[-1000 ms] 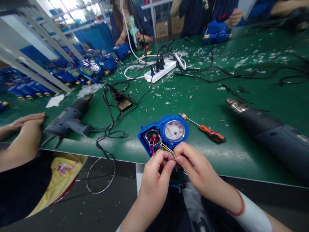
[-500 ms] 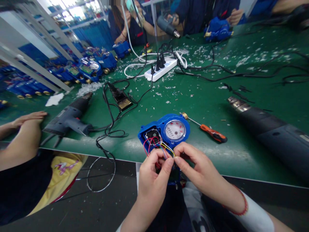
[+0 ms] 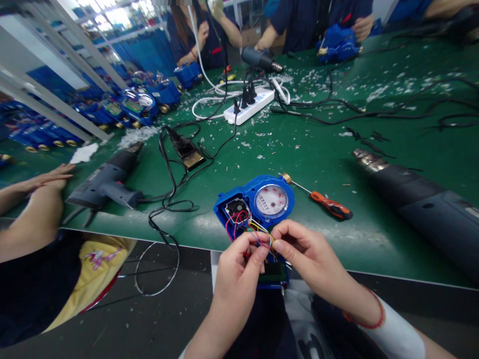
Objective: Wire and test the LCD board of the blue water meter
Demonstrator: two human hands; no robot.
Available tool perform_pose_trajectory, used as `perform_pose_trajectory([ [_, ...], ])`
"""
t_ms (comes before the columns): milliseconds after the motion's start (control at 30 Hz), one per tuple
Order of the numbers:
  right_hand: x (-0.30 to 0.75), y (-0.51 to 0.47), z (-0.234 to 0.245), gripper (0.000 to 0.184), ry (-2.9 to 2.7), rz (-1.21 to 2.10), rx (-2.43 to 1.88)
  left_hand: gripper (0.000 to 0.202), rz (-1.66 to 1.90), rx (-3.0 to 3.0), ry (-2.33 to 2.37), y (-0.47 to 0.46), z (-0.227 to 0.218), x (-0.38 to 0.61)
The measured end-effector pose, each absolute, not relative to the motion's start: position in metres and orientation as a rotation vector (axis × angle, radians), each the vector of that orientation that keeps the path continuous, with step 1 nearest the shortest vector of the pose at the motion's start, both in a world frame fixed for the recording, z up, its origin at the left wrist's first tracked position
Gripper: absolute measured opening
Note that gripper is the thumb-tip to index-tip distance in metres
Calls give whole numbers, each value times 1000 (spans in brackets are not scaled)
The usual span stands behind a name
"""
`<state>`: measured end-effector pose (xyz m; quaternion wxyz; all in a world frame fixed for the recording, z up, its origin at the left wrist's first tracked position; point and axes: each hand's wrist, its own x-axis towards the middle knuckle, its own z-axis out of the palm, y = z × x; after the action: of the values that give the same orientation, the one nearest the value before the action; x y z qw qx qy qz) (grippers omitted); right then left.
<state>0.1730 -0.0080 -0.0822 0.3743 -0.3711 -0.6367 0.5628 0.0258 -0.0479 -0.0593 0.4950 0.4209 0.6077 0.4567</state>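
A blue water meter (image 3: 258, 199) with a round white dial lies at the near edge of the green table (image 3: 318, 154), its housing open and coloured wires (image 3: 245, 225) spilling out. My left hand (image 3: 239, 276) and my right hand (image 3: 305, 257) meet just below the meter. Both pinch the thin red, yellow and blue wires between thumb and fingertips. A dark circuit board (image 3: 275, 273) hangs under my fingers, partly hidden by them.
An orange-handled screwdriver (image 3: 327, 205) lies right of the meter. A heat gun (image 3: 419, 197) rests at the right, another heat gun (image 3: 107, 182) at the left. Power strip (image 3: 249, 107), cables, a soldering iron (image 3: 185, 148), blue meters (image 3: 140, 104). Another person's arm (image 3: 32, 214) rests at left; people work across the table.
My fingers have shifted slightly on the wires, staying pinched. Across the table a person has brought a heat gun down toward the power strip.
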Motion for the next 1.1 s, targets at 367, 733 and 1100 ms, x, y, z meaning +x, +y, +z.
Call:
perform_pose_trajectory([
  [367, 170, -8, -83, 15, -1599, 1434, -974, 13, 956, 1315, 1547, -47, -61, 20],
  [733, 169, -12, -84, 11, -1662, 1306, -992, 12, 900, 1834, 1674, -49, -63, 18],
  [1100, 165, -11, -83, 15, -1739, 1103, -1042, 13, 951, 1741, 1684, -44, -61, 18],
])
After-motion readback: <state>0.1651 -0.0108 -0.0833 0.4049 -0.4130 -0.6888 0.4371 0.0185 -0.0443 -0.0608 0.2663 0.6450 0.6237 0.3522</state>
